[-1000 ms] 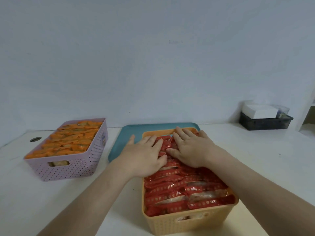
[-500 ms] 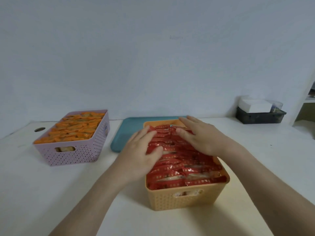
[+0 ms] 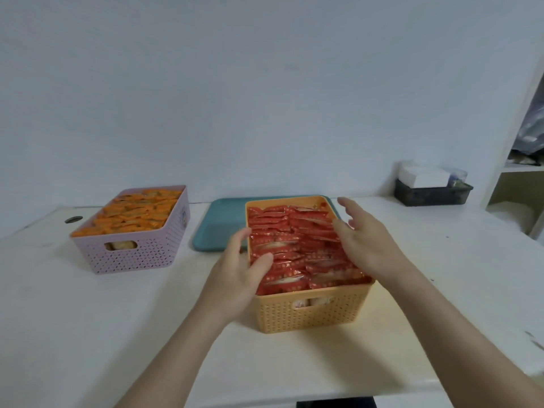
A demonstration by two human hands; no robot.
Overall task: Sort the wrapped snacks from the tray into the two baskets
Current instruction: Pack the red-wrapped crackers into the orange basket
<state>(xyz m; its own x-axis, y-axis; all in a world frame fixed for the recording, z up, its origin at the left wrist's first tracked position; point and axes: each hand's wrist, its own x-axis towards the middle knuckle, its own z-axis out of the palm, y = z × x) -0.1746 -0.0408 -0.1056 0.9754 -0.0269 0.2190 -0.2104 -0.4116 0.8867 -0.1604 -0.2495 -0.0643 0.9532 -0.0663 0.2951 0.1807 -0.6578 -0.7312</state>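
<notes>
An orange basket [image 3: 312, 315] in front of me is packed with red wrapped snacks [image 3: 294, 248]. My left hand [image 3: 240, 269] is at the basket's left rim, fingers apart, thumb resting on the snacks. My right hand [image 3: 363, 237] hovers at the right rim, fingers spread, holding nothing. A pink basket [image 3: 132, 257] full of orange wrapped snacks [image 3: 135, 212] stands at the left. Behind the orange basket lies the teal tray [image 3: 219, 228], whose visible part holds no snacks.
A dark bin [image 3: 431, 195] with a white box sits at the back right by the wall. A white shelf unit [image 3: 518, 184] rises at the far right. A cable hole [image 3: 73, 219] marks the table's far left. The table's front edge is near me.
Both hands have lifted off the red snacks and drawn apart to the orange basket's two sides. The view has pulled back, so the basket sits farther from me.
</notes>
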